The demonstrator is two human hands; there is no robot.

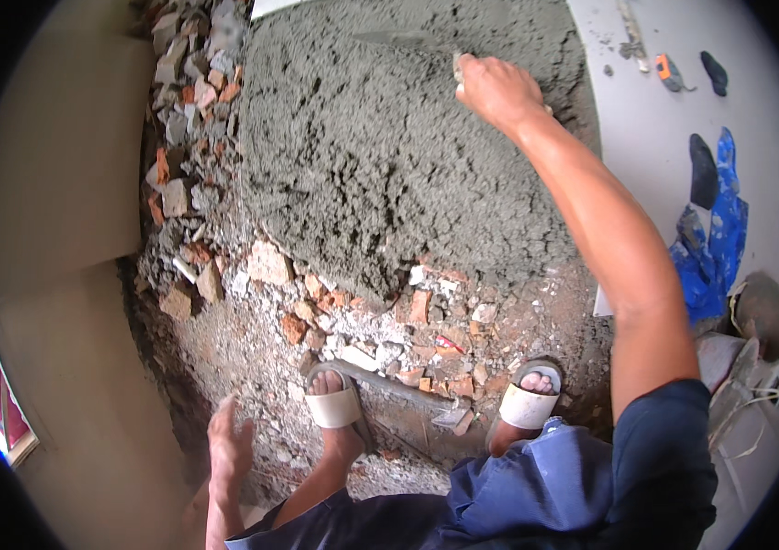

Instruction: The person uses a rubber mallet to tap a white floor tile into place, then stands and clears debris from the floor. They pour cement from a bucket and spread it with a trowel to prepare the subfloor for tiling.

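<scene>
At the far side, my right hand (504,92) is wrapped round the handle of a trowel (398,39). Its thin blade points left and lies flat against the top of a wide patch of wet grey concrete (343,137). The concrete surface is smoother at the far end, and rough and pitted toward me. My left hand (232,442) hangs at the lower left beside my leg, holding nothing, its fingers stretched out and slightly apart.
Broken brick and stone rubble (270,264) borders the concrete. A tan wall (64,147) rises at left. On a pale surface at right lie a tape measure (669,71), a dark sock-like item (703,171) and blue plastic (727,215). A bucket-like container (763,316) stands nearer.
</scene>
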